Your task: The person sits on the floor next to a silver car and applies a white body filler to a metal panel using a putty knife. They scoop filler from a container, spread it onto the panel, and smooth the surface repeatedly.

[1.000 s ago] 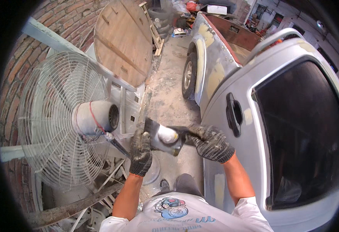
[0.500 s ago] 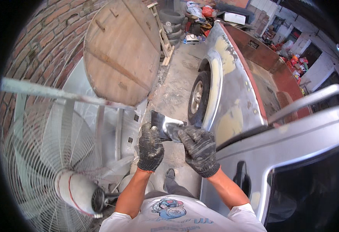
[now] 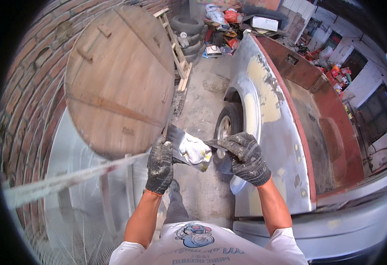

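My left hand (image 3: 160, 164), in a dark, dusty knit glove, is closed on the edge of a thin dark putty board (image 3: 174, 137). A thick white blob of putty (image 3: 194, 150) with yellowish streaks lies on that board. My right hand (image 3: 247, 160), gloved the same way, grips a dark flat putty knife (image 3: 215, 143). Its blade reaches left to the right side of the putty. Both hands are held in front of my body, over the concrete floor. Just right of them is the pickup's side panel (image 3: 286, 145), grey with pale yellow filler patches.
The pickup's wheel (image 3: 227, 126) sits under its arch, and the red-brown cargo bed (image 3: 335, 137) opens to the right. At left, a round wooden tabletop (image 3: 118, 84) leans by a brick wall (image 3: 34, 79), with a blurred pale rail (image 3: 69, 179) below. Tyres (image 3: 186, 26) and clutter stand at the back.
I have moved forward along the pickup; the door has mostly left view and the fan has dropped lower left. My hands have drawn apart, and the white putty on the board now shows fully.
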A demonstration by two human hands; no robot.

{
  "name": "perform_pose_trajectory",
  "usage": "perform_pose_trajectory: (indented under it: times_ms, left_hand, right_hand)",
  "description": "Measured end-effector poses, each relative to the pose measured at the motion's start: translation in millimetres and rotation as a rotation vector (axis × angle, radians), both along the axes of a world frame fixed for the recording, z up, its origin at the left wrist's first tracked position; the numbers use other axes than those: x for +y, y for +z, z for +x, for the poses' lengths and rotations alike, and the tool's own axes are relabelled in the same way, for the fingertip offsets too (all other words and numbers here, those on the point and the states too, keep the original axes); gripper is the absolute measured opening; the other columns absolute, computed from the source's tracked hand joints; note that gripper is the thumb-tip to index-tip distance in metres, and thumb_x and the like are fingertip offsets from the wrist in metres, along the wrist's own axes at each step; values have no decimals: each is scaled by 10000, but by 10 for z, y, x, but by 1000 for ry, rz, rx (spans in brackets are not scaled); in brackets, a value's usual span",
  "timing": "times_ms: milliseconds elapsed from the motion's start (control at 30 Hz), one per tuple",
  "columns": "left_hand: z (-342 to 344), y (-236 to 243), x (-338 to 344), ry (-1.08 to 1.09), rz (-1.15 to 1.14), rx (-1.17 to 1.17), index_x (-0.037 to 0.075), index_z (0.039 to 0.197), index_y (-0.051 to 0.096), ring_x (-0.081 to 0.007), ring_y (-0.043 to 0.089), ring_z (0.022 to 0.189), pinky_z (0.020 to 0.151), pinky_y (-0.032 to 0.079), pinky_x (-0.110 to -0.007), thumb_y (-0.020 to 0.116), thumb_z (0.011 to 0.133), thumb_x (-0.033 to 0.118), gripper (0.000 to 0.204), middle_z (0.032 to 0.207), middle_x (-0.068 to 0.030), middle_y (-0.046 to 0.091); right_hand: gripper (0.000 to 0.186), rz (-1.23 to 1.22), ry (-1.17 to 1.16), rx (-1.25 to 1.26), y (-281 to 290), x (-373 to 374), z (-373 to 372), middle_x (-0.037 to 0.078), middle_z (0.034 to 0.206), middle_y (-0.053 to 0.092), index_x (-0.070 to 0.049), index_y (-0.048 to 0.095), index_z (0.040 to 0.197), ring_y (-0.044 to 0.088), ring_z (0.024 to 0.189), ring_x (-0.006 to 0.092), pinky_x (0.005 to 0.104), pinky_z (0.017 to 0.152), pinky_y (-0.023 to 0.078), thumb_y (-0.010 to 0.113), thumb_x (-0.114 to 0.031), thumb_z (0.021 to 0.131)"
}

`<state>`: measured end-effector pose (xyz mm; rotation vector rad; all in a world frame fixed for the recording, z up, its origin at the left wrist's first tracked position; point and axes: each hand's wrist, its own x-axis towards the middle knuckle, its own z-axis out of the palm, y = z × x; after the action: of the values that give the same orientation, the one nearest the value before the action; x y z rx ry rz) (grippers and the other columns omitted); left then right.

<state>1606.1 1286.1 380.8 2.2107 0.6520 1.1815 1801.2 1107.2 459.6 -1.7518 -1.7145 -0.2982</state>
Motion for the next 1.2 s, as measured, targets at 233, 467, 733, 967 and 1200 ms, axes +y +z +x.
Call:
perform_pose_trajectory:
  times_ms: [233, 467, 733, 967, 1200]
  left_hand:
    - [908, -72, 1155, -66, 93, 51, -112, 1227, 491, -454, 551, 994, 889, 447, -507, 478, 868, -58, 363, 1110, -322, 545]
    - [1836, 28, 1889, -204, 46, 22, -33, 1046, 537, -255, 568, 816, 731, 456, -357, 396, 995, 169, 251, 933, -171, 585]
    - [3090, 66, 2697, -468, -66, 179, -30, 1001, 543, -397, 579, 685, 573, 444, -461, 455, 947, 83, 154, 805, -239, 582]
    - [4021, 218, 3170, -380, -68, 391, -32, 1092, 494, -441, 560, 616, 535, 441, -503, 476, 930, 96, 207, 702, -236, 564]
    - [4534, 108, 3926, -261, -302, 231, -31, 1063, 530, -319, 581, 685, 613, 472, -400, 458, 959, 127, 203, 870, -204, 596]
  right_hand:
    - [183, 197, -459, 541, -325, 1027, 563, 151, 899, 622, -28, 631, 1024, 601, 811, 310, 365, 744, 479, 557, -18, 857]
    - [238, -79, -499, 934, -748, 2037, 1219, 215, 872, 624, 21, 584, 1048, 610, 767, 299, 401, 685, 457, 550, -177, 919]
    - [239, -118, -425, 990, -876, 3026, 2411, 209, 791, 617, 6, 592, 1013, 629, 716, 318, 403, 636, 467, 566, -211, 917]
    - [216, -93, -319, 1069, -736, 3793, 3629, 187, 834, 618, -12, 600, 1047, 594, 779, 321, 401, 696, 471, 553, -178, 917]
    - [286, 335, -135, 1125, -472, 4331, 4545, 32, 999, 658, -38, 598, 1184, 595, 850, 93, 254, 782, 495, 598, -44, 899]
